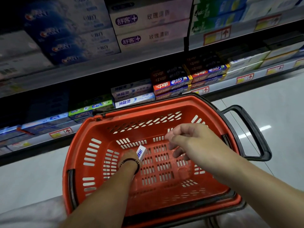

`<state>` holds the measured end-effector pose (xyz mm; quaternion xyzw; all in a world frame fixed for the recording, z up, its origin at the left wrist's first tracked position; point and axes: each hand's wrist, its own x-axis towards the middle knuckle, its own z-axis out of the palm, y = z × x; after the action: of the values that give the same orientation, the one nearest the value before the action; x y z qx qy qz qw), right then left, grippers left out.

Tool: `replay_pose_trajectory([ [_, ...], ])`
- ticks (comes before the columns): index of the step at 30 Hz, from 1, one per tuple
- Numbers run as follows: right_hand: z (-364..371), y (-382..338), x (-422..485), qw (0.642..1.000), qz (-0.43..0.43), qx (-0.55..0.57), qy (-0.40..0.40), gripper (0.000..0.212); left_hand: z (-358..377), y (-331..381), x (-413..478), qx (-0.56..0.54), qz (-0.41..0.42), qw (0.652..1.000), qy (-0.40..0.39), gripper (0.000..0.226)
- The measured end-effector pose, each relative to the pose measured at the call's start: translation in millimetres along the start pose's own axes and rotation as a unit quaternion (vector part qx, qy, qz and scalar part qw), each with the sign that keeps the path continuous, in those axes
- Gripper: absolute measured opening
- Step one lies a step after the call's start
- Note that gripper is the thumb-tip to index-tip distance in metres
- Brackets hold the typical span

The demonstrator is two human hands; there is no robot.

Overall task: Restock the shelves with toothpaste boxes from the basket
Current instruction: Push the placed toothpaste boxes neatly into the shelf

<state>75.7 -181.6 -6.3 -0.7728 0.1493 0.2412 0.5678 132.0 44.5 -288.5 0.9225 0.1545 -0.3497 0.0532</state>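
A red plastic basket point(85, 155) stands on the floor in front of the shelves. My left hand point(130, 155) reaches down into it and grips a white toothpaste box point(141, 153) with blue lettering, held end-up near the basket's floor. A dark band circles that wrist. My right hand point(190, 139) hovers over the right half of the basket, fingers loosely spread and holding nothing. No other box shows inside the basket. On the lower shelf just behind the basket lies a stack of matching white-and-blue boxes point(133, 96).
Shelves filled with toothpaste boxes run across the top: purple-and-white boxes point(148, 28) above, red boxes point(171, 83) and green boxes point(92, 106) on the lower shelf. The basket's black handle point(250, 129) sticks out right. Pale tiled floor point(271, 112) lies to the right.
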Motion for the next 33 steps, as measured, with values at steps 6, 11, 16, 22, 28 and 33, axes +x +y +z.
replay_pose_trajectory([
  [6, -2.2, -0.1, 2.6, 1.000, 0.005, -0.005, -0.008, 0.016, 9.7, 0.0, 6.4, -0.002, 0.002, 1.000, 0.003, 0.046],
  [11, -1.5, 0.7, 5.0, 1.000, 0.001, -0.010, -0.010, 0.016, 12.9, -2.2, 9.7, -0.009, 0.005, 1.000, 0.003, 0.045],
  [16, -1.5, 0.6, 5.7, 1.000, -0.008, -0.003, -0.011, 0.016, 6.0, -3.1, 5.8, -0.031, 0.020, 0.999, -0.002, 0.042],
  [22, -1.8, -2.0, 7.3, 1.000, -0.017, 0.001, -0.003, 0.015, -13.0, -8.1, -7.1, -0.045, 0.045, 0.998, 0.018, 0.036],
  [28, -3.3, -1.9, 4.4, 1.000, -0.027, -0.014, 0.007, 0.014, -33.5, -13.4, -25.5, -0.110, 0.067, 0.991, 0.042, 0.032],
  [33, -4.0, -0.9, 3.5, 0.999, -0.031, -0.029, 0.009, 0.015, -50.5, -13.0, -48.6, -0.109, 0.091, 0.988, 0.059, 0.021],
])
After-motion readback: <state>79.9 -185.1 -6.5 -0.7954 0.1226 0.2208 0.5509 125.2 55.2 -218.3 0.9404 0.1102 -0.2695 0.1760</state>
